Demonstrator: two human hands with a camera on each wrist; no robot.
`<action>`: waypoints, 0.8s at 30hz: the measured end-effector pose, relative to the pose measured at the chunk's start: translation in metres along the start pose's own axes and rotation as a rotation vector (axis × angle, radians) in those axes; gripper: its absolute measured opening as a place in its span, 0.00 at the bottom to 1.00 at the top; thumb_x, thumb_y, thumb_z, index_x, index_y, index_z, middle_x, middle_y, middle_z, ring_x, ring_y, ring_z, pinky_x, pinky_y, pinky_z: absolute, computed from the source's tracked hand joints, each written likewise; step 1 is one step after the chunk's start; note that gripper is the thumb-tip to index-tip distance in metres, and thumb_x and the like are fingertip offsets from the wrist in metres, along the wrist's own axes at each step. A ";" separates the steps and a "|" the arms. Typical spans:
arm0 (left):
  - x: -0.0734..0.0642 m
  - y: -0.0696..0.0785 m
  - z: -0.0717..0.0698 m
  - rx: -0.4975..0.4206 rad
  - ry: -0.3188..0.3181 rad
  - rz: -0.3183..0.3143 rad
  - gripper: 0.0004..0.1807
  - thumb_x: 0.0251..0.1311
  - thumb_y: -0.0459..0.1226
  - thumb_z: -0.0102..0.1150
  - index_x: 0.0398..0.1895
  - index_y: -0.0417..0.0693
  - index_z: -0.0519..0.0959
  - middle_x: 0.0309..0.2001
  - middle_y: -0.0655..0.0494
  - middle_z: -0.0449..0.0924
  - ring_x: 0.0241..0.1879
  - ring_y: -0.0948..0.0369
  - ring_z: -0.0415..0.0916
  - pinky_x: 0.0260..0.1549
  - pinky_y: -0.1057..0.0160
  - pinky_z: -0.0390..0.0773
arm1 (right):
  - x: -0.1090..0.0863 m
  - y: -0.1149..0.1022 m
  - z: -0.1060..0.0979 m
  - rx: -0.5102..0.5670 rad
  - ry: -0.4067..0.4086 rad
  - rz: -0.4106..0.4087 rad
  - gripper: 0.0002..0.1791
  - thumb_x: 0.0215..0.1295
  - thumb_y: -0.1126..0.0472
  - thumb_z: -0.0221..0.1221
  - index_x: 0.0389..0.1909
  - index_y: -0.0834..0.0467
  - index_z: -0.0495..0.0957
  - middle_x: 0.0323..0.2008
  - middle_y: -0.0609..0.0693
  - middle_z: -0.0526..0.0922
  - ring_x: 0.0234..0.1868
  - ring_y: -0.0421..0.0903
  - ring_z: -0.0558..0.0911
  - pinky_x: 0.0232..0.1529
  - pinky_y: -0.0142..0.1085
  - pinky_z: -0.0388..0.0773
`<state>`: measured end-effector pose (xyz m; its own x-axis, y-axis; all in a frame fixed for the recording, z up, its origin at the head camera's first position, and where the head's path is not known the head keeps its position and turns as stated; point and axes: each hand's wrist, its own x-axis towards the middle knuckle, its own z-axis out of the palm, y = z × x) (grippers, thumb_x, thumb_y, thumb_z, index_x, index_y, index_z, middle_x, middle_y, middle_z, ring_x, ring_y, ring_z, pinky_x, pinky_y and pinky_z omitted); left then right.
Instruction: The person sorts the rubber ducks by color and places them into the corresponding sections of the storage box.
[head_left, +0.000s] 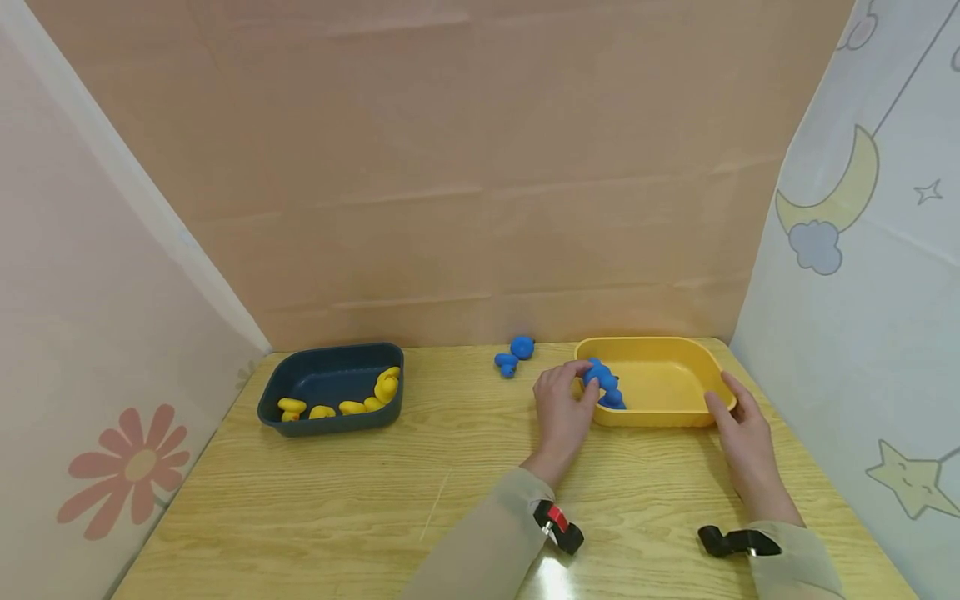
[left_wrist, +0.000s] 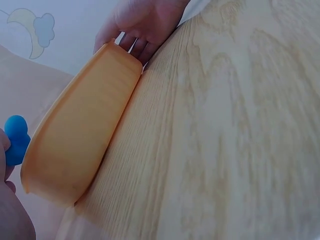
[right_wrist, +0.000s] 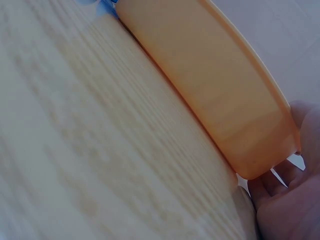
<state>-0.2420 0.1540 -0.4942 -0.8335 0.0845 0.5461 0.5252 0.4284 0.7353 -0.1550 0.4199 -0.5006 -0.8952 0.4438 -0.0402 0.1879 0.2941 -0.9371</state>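
Note:
My left hand [head_left: 561, 410] pinches a blue toy duck [head_left: 597, 374] between thumb and fingers, at the left end of a yellow plastic basin [head_left: 660, 417]. In the left wrist view the held blue duck [left_wrist: 17, 140] shows beside the basin's end wall. More blue [head_left: 613, 400] shows inside the basin just below it, partly overlapped by the held one. My right hand [head_left: 746, 442] grips the basin's right end, thumb at the rim and fingers round the outside. The right wrist view shows those fingers [right_wrist: 262, 192] against the basin's outer wall [right_wrist: 215, 95].
Two more blue ducks [head_left: 522, 347] lie on the wooden table [head_left: 337, 508] near the back wall, left of the yellow basin. A dark blue basin [head_left: 330, 427] with several yellow ducks [head_left: 386, 387] stands at the left. Patterned sheets hang on both sides.

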 end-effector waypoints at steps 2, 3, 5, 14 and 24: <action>0.001 0.001 0.001 0.003 -0.011 -0.016 0.11 0.75 0.40 0.73 0.56 0.54 0.88 0.49 0.65 0.90 0.54 0.60 0.80 0.65 0.55 0.74 | 0.000 0.000 0.000 -0.004 0.000 -0.002 0.44 0.86 0.34 0.49 0.92 0.40 0.43 0.91 0.55 0.36 0.88 0.60 0.43 0.78 0.26 0.55; 0.001 0.001 0.002 0.003 -0.019 -0.026 0.11 0.75 0.40 0.73 0.56 0.54 0.88 0.49 0.65 0.90 0.54 0.59 0.80 0.66 0.55 0.73 | 0.001 0.000 0.000 -0.003 0.001 -0.002 0.44 0.86 0.34 0.49 0.92 0.40 0.44 0.91 0.55 0.37 0.88 0.60 0.43 0.80 0.29 0.54; 0.002 0.002 0.002 0.005 -0.038 -0.043 0.12 0.75 0.40 0.72 0.57 0.53 0.88 0.50 0.64 0.90 0.55 0.59 0.80 0.67 0.55 0.73 | 0.001 -0.001 0.000 -0.001 0.001 -0.003 0.43 0.87 0.35 0.49 0.93 0.41 0.44 0.91 0.55 0.37 0.89 0.59 0.42 0.83 0.36 0.52; 0.004 0.000 0.001 -0.023 -0.068 -0.081 0.14 0.76 0.38 0.71 0.61 0.47 0.87 0.56 0.56 0.89 0.59 0.56 0.79 0.69 0.52 0.73 | -0.001 -0.001 0.000 0.001 -0.002 -0.013 0.43 0.87 0.35 0.49 0.93 0.41 0.44 0.91 0.56 0.36 0.89 0.60 0.42 0.75 0.22 0.55; 0.009 -0.021 -0.015 -0.002 0.008 -0.109 0.16 0.74 0.36 0.71 0.62 0.48 0.86 0.59 0.56 0.86 0.62 0.52 0.78 0.66 0.49 0.76 | 0.000 -0.003 0.002 0.007 0.012 0.000 0.43 0.87 0.35 0.49 0.93 0.42 0.44 0.91 0.55 0.38 0.88 0.56 0.45 0.77 0.24 0.56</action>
<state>-0.2580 0.1325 -0.4985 -0.8844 0.0304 0.4657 0.4316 0.4327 0.7915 -0.1565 0.4177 -0.4986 -0.8902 0.4542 -0.0362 0.1852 0.2880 -0.9395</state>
